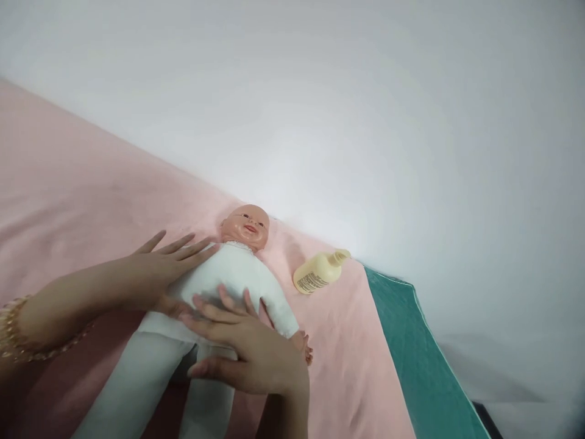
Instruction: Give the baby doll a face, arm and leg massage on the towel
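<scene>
A baby doll (pixel 237 268) with a bare plastic head and a white cloth body lies on its back, its head toward the wall. My left hand (pixel 164 271) rests along the doll's arm and chest on the left side, fingers stretched out and apart. Over the belly lies my right hand (pixel 247 341), its fingers spread and its thumb out to the left. Neither hand grips anything. Beside the doll's head, on the right, a pale yellow pump bottle (pixel 317 272) lies tilted with its printed label showing. The doll's other arm is hidden by my left hand.
A pink sheet (pixel 347 366) spreads under the doll and bottle. Green cloth (pixel 411 347) shows along the right edge. A plain white wall (pixel 320 110) rises directly behind the doll's head. A dark edge (pixel 487 419) shows at the lower right.
</scene>
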### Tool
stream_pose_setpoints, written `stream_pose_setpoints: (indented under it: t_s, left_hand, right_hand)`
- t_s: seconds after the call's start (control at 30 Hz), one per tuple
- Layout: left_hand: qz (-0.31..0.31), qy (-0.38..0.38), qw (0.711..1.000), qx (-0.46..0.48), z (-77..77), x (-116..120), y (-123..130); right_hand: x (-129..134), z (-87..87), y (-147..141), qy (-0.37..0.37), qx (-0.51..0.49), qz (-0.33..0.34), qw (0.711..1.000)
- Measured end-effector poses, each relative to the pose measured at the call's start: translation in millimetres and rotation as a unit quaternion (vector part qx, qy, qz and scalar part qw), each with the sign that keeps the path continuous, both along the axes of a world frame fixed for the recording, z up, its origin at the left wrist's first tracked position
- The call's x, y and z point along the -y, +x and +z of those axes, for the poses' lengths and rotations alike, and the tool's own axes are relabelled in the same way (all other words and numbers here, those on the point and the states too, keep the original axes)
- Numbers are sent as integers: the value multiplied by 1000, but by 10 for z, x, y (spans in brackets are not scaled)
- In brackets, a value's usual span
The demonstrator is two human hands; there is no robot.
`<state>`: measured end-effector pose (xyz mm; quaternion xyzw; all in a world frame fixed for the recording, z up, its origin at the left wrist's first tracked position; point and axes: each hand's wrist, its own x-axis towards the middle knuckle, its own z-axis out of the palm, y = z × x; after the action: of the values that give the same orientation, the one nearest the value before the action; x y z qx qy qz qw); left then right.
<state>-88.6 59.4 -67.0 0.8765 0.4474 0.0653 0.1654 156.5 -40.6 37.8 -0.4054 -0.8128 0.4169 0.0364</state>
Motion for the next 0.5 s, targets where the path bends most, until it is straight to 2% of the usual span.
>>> stream_pose_setpoints:
  t_s: [0.17, 0.3, 0.4, 0.5]
  left_hand:
    - [9, -41, 999, -27, 149, 12, -33]
    - [-3, -69, 997, -20, 277, 36, -17]
    - [-4, -43, 999, -10, 274, 50, -3]
    - [-14, -20, 1000, -10, 199, 50, -6]
  right_hand:
    - [-69, -162, -169, 32, 6, -17, 999]
    - [-178, -206, -167, 48, 5, -88, 995]
    - [-245, -256, -126, 59, 26, -142, 988]
    - [-283, -321, -49, 54, 50, -189, 979]
